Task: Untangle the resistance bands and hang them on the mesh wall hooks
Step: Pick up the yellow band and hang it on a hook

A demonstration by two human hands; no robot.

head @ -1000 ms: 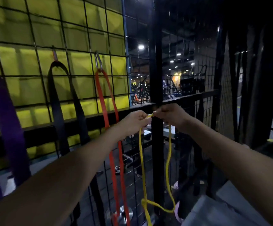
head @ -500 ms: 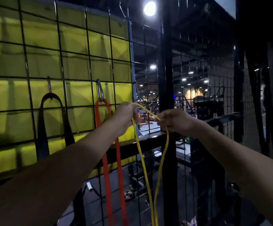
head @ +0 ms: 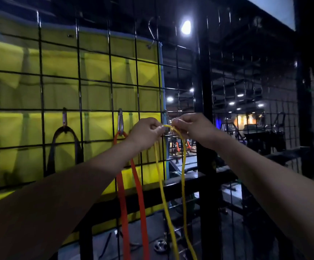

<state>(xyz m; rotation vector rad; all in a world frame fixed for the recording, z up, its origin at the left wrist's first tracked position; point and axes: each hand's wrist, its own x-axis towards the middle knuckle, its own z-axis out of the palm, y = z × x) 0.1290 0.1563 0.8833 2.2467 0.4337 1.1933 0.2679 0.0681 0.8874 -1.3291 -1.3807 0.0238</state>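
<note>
A black wire mesh wall [head: 77, 113] fills most of the view, its grid of squares standing in front of a yellow padded panel [head: 96, 94] on the left and open to a dim gym room on the right. A thick black upright post [head: 203, 102] rises just right of the middle.

Three metal hooks hang in a row on one horizontal wire. From the left hook [head: 64, 119] a black band [head: 58, 139] hangs as a dark loop. From the middle hook [head: 120, 121] an orange band [head: 138, 194] hangs down in two flat strands that run out of the bottom of the view.

The yellow band [head: 183, 166], the thinnest of the three, is held up at the right hook [head: 165, 120], just left of the post. Its top bend arches between the two hands, right at the hook; whether it already sits on the hook cannot be told. Its two strands drop down in front of the mesh, beside the orange band and apart from it.

The left hand [head: 146, 131] has its fingers curled and pinches the left side of the yellow band's top bend. The right hand [head: 192, 126] is also curled, its fingertips [head: 176, 121] pinching the right side of the same bend, close against the hook. Both forearms reach up from the lower corners.
</note>
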